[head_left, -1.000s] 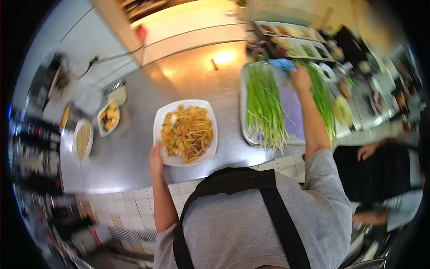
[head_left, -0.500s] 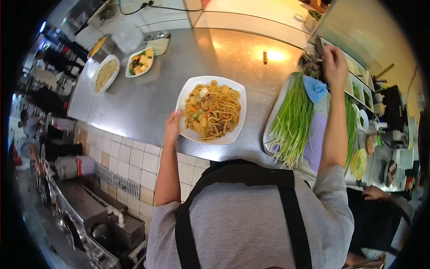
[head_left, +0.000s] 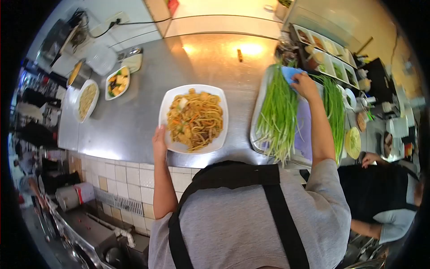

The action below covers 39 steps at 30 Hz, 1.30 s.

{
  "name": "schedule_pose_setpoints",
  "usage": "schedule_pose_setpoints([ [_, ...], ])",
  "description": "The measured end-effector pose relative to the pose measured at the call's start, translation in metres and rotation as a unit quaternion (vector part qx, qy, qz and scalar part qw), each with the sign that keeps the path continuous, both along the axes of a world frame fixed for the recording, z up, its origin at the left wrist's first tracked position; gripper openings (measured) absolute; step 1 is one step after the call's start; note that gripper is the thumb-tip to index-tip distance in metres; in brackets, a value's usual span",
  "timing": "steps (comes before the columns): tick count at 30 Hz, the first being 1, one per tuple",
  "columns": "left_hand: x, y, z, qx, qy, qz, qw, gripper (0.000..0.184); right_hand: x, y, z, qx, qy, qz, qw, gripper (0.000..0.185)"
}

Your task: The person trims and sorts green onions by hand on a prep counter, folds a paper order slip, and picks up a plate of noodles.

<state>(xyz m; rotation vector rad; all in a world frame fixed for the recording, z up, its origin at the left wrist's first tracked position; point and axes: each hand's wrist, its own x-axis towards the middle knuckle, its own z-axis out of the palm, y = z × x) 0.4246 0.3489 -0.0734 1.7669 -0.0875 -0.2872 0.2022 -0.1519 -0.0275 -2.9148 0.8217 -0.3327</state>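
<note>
A white square bowl point(head_left: 168, 95) heaped with stir-fried noodles point(head_left: 196, 119) sits close to the near edge of the steel counter. My left hand point(head_left: 159, 140) grips its left rim; the thumb and fingers are partly hidden by the bowl. Over at the right, my right hand point(head_left: 305, 85) is closed on a blue cloth point(head_left: 291, 74). The cloth lies over the top of long green stalks point(head_left: 277, 116), which look like chives or scallions, in a tray. More green stalks point(head_left: 333, 112) lie to the right of my forearm.
A plate with tofu-like cubes point(head_left: 118, 84) and a rice-like dish point(head_left: 87, 99) stand at the left of the counter point(head_left: 134, 130). Divided ingredient containers point(head_left: 329, 67) line the back right. A co-worker's hand point(head_left: 371, 159) shows at the right.
My right hand has come down from the containers at the back right onto the blue cloth. My left hand stays on the bowl. The whole view has shifted a little.
</note>
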Motion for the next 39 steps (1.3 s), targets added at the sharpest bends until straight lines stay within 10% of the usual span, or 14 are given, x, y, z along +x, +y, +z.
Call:
schedule_pose_setpoints([
  [15,0.032,0.015,-0.038,-0.060,0.034,-0.060,0.996,0.040,0.078,0.020,0.163,0.367,-0.561,-0.049,0.740,0.028],
  [20,0.027,0.020,-0.030,-0.089,0.098,-0.070,0.989,0.044,0.108,0.041,0.133,0.401,-0.456,0.042,0.793,0.019],
  [23,0.018,0.020,-0.018,-0.056,0.060,-0.066,0.994,0.049,0.089,0.035,0.092,0.233,-0.210,0.027,0.949,0.021],
  [26,0.013,0.016,-0.015,-0.068,0.086,-0.062,0.992,0.053,0.034,-0.019,0.071,0.081,-0.155,0.008,0.985,0.022],
  [30,0.007,0.013,-0.006,-0.062,0.112,-0.071,0.989,0.056,-0.089,-0.133,0.074,-0.178,-0.088,-0.294,0.935,0.011],
  [39,-0.010,-0.001,0.011,-0.102,0.169,-0.042,0.979,0.055,-0.290,-0.250,0.073,-0.008,-0.062,-0.653,0.755,0.028],
])
